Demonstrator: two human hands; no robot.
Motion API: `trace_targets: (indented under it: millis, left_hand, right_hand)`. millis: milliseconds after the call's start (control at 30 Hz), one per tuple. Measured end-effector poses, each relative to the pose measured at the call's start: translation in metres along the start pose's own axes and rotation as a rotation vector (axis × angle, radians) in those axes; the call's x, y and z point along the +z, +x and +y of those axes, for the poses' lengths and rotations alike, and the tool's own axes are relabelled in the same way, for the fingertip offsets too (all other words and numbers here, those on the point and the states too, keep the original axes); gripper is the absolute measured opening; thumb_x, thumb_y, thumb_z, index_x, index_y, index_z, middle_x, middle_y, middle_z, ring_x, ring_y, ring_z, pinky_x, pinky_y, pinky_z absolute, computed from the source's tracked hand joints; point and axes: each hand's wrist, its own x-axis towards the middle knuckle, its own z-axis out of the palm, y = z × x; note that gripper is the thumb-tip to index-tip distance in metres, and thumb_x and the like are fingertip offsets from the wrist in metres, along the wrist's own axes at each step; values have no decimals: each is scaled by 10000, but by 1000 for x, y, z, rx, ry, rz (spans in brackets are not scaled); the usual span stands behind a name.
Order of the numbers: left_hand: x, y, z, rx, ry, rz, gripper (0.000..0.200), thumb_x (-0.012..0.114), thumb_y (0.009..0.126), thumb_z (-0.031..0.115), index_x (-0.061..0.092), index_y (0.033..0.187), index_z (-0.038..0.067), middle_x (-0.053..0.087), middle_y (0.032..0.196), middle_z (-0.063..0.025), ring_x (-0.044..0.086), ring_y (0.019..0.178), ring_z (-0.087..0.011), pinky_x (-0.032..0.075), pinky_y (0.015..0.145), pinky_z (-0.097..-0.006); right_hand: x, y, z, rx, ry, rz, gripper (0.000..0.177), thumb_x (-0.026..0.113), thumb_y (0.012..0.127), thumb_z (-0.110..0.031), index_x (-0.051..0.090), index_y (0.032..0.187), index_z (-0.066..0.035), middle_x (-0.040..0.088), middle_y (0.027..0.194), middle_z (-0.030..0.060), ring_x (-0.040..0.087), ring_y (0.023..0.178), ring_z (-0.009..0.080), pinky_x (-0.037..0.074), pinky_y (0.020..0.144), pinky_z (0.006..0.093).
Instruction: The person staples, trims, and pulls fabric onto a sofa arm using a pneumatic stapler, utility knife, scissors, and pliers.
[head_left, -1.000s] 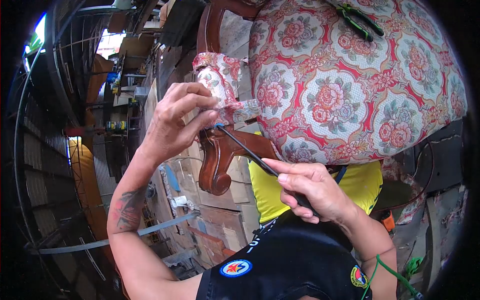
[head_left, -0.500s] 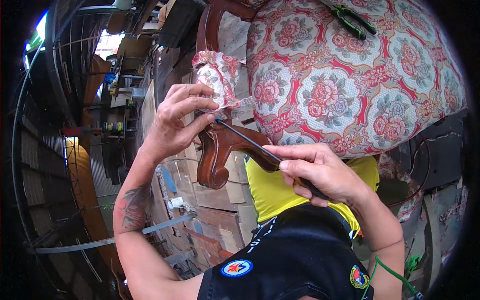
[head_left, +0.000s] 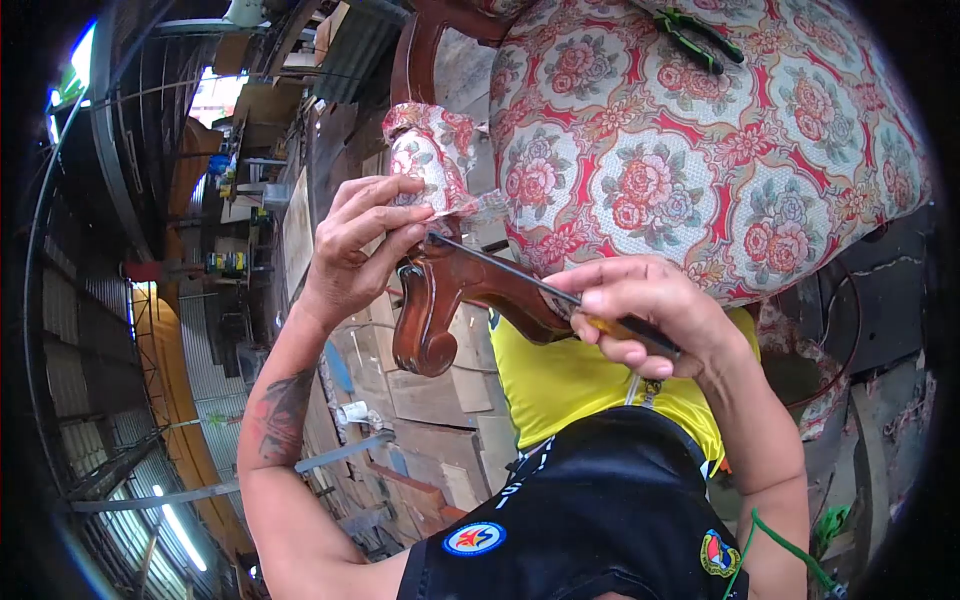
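My left hand (head_left: 365,240) pinches the loose edge of the floral fabric on an armrest pad (head_left: 428,165). Frayed, see-through material sticks out past the fingertips toward the seat. In my right hand (head_left: 655,315) is a screwdriver (head_left: 495,268) with a long dark shaft and an amber-and-black handle, gripped near the front of the handle. Its tip meets the end of the pad, close to my left thumb; the exact contact point is hidden. Below the tip curls the brown carved wooden armrest (head_left: 432,320) of the chair.
The floral cushioned chair seat (head_left: 650,190) fills the upper right, with green-and-black pliers (head_left: 698,40) lying on it. Wooden boards (head_left: 430,385) and a white cup-like object (head_left: 352,411) are on the floor. A metal bar (head_left: 345,452) appears behind my left arm.
My right hand has shifted slightly right and rolled, showing more of the screwdriver's amber handle. The tip remains at the pad's edge. My left hand keeps its pinch; the view has tilted slightly.
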Motion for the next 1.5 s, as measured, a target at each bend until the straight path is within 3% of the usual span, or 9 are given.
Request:
trace_targets:
  millis: [100, 200, 667, 1200, 1300, 1367, 1400, 1467, 1500]
  left_hand:
    - [4, -4, 2, -15, 10, 38, 232, 781, 847, 35, 785, 1075, 81, 729, 1219, -92, 631, 1163, -298, 487, 1016, -409]
    - [8, -5, 3, -29, 15, 74, 235, 780, 846, 33, 785, 1077, 78, 730, 1226, -97, 632, 1173, -298, 481, 1025, -406]
    - [30, -18, -3, -71, -82, 232, 202, 725, 894, 18, 760, 1088, 61, 725, 1236, -115, 610, 1203, -311, 460, 1044, -409]
    - [56, -28, -6, -121, -244, 395, 230, 668, 954, 36, 715, 1178, 47, 683, 1293, -129, 599, 1207, -311, 420, 1087, -412]
    - [63, -18, 11, -241, -397, 432, 365, 582, 1032, 108, 598, 1394, 63, 579, 1435, -151, 580, 1266, -315, 385, 1136, -417]
    - [60, 11, 44, -677, -849, 611, 540, 447, 1115, 268, 314, 1601, 71, 495, 1508, -130, 544, 1335, -260, 419, 1143, -382]
    - [59, 9, 38, -679, -856, 611, 540, 447, 1115, 268, 314, 1601, 71, 495, 1508, -130, 544, 1335, -260, 419, 1143, -382]
    - [56, 3, 22, -658, -1437, 495, 586, 372, 1131, 356, 252, 1619, 56, 493, 1504, -142, 600, 1278, -258, 516, 1068, -397]
    - [62, 7, 22, -647, -1332, 521, 589, 354, 1133, 371, 255, 1614, 45, 496, 1502, -150, 634, 1241, -248, 575, 1002, -414]
  right_hand:
    - [23, -8, -1, -47, -535, 94, 474, 571, 1045, -198, 536, 1452, 41, 651, 825, 59, 558, 501, 73, 430, 384, 217]
    - [35, -11, -4, 37, -712, 135, 473, 541, 1070, -238, 530, 1487, -16, 636, 749, 8, 561, 488, 63, 433, 415, 224]
    - [52, -16, -11, -24, -611, 189, 416, 547, 1081, -249, 589, 1453, -66, 551, 681, -44, 441, 483, 21, 353, 431, 218]
    - [79, -17, -10, -61, -728, 256, 428, 575, 1068, -182, 569, 1446, 19, 469, 700, -80, 407, 626, 16, 361, 560, 224]
    - [83, -16, -16, 2, -646, 280, 412, 566, 1063, -163, 583, 1431, 22, 455, 692, -82, 391, 630, 11, 349, 560, 222]
    - [86, -15, -19, 43, -638, 309, 401, 559, 1055, -137, 593, 1417, 30, 436, 683, -93, 374, 625, 9, 335, 555, 223]
    - [85, -14, -18, 48, -639, 315, 401, 559, 1055, -137, 593, 1417, 30, 436, 683, -93, 374, 625, 9, 335, 555, 223]
    - [82, -11, -16, 37, -734, 317, 406, 549, 1045, -109, 588, 1430, 13, 416, 678, -101, 362, 614, 7, 314, 543, 223]
    - [85, -11, -17, 44, -736, 325, 406, 549, 1045, -109, 588, 1430, 13, 416, 678, -101, 362, 614, 7, 314, 543, 223]
